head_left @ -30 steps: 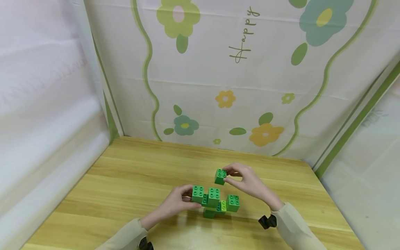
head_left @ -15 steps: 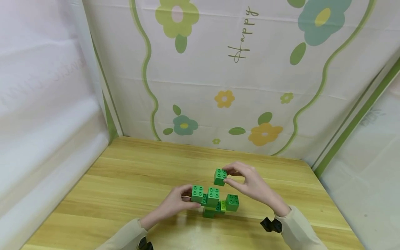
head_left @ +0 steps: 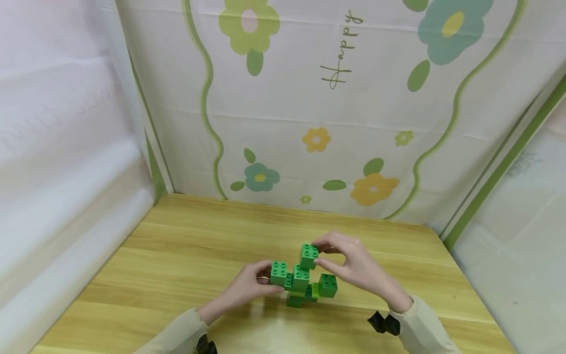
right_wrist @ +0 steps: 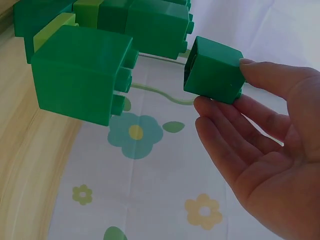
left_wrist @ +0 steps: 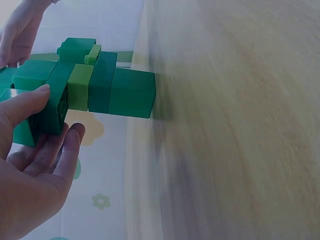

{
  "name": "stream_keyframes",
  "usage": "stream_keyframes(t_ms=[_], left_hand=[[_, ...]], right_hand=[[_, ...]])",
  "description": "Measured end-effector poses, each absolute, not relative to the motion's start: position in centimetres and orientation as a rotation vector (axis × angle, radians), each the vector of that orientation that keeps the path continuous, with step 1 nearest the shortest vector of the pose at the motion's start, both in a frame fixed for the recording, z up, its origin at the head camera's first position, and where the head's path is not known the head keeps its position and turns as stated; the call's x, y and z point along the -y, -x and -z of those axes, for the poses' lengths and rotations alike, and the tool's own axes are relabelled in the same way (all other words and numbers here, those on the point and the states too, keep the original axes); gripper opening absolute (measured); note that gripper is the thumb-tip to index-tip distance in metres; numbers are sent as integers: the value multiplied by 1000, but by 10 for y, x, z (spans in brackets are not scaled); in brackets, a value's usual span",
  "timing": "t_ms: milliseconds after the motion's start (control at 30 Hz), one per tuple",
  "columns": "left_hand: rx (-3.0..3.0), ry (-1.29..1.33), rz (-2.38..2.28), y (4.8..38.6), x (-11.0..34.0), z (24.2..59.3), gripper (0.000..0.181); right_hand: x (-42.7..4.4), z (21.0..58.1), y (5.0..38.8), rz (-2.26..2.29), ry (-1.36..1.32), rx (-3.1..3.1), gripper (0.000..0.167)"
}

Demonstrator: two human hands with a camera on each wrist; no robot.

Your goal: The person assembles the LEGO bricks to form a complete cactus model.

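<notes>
A built piece of green toy building blocks (head_left: 300,281) stands on the table, with lime-green pieces between its darker blocks. My left hand (head_left: 244,289) grips its left end; in the left wrist view the thumb and fingers lie on either side of a dark green block (left_wrist: 56,102). Between thumb and fingertips, my right hand (head_left: 351,260) pinches a loose square green block (right_wrist: 215,70), studs up. In the right wrist view a gap separates it from the studs of the built piece. Another square block (right_wrist: 80,75) forms the built piece's right end.
The wooden table (head_left: 199,241) extends around the hands. A white cloth with printed flowers (head_left: 274,98) hangs behind it, and pale cloth walls (head_left: 70,147) stand at both sides. Each wrist carries a black device (head_left: 383,323).
My right hand has brought the loose block slightly left and down, so it now overlaps the middle block in the head view. My left hand keeps its grip, almost still.
</notes>
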State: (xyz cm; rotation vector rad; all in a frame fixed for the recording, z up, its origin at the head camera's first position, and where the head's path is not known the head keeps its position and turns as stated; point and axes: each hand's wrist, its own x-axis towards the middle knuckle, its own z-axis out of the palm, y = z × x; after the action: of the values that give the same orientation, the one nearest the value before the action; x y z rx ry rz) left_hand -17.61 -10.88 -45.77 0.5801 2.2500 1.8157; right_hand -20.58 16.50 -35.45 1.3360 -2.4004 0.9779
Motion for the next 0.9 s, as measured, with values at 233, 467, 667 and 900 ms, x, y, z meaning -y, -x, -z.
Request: stream_keyframes(t_ms=[233,467,667,900], left_hand=[[-2252,-578,-1819,177,110,460,45],[-2256,-583,-1813,177,109,459,45],[-2251,-579,-1818,177,109,458,46],[-2243,-582,-1826,176,108,457,46]], right_hand=[[-162,355,202,-973,-1361,2412,27],[-160,358,200,-972,-1393,2399,27],[-159,359,199,-969,-1400,2412,26],[-157,360,199,-939,-1429,2388,28]])
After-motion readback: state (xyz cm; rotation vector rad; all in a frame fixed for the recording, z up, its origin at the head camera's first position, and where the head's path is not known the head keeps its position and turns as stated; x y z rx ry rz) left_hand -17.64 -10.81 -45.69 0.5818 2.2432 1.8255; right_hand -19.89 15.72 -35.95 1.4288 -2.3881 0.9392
